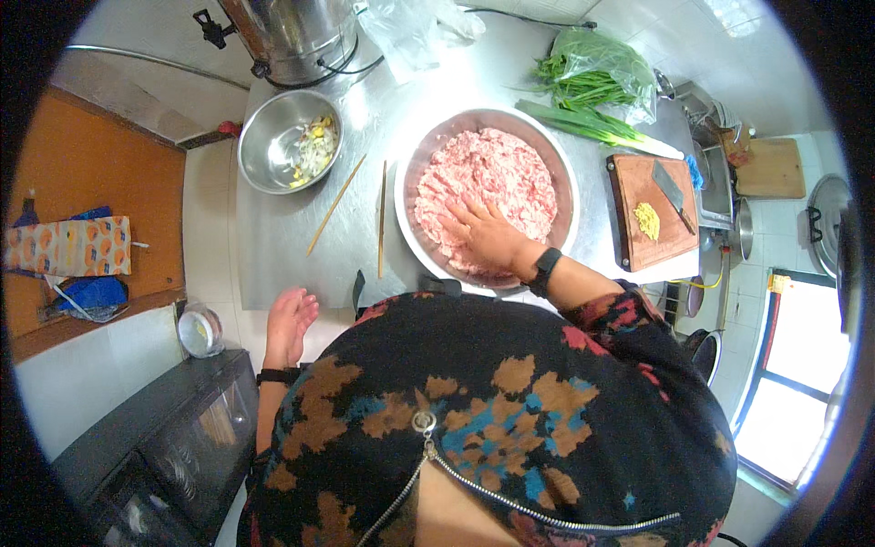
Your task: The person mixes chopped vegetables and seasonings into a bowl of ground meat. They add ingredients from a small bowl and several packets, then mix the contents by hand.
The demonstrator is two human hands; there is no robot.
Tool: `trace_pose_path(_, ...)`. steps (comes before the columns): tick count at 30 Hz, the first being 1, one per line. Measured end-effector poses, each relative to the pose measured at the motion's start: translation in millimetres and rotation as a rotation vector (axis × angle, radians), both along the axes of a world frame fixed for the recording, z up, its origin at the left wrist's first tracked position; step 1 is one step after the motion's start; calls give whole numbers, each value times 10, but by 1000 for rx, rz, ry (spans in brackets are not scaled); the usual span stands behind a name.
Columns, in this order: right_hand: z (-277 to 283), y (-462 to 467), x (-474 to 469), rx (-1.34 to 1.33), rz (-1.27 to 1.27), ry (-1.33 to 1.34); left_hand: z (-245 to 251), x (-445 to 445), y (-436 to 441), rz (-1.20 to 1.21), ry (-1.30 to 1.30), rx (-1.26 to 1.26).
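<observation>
A wide metal basin [569, 198] filled with pink minced meat [489, 164] stands before me at the table's front edge. My right hand [487, 236] lies palm down on the near part of the meat, fingers spread, holding nothing. Off the table's front left corner, my left hand [292, 325] hangs in the air, loosely curled and empty. Between the basin and a smaller steel bowl [266, 147] lie two separate wooden chopsticks, one slanted [336, 205] and one nearly straight [382, 219]. Sliced pale and yellow pieces [316, 150] sit in that bowl.
On the right, a thick wooden cutting board [636, 179] carries a cleaver [668, 188] and chopped yellow bits [647, 221]. Behind it lie leeks [601, 126] and bagged greens [598, 68]. A large steel container [307, 41] and a plastic bag [407, 41] stand at the back.
</observation>
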State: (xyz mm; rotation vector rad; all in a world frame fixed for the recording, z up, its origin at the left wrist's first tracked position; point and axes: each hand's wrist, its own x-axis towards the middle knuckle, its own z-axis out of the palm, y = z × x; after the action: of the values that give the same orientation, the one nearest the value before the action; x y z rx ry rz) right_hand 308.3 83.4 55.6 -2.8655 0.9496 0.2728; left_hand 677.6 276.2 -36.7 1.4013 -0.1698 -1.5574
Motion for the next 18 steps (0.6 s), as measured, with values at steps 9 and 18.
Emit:
trace_pose_path(9,298,-776,-347,1409,-1195,-1096,84,-174,-31,-24,-20,1)
trace_pose_path(18,233,-909,-259,1142,-546,-892,152,-336,-47,-34,-32,9)
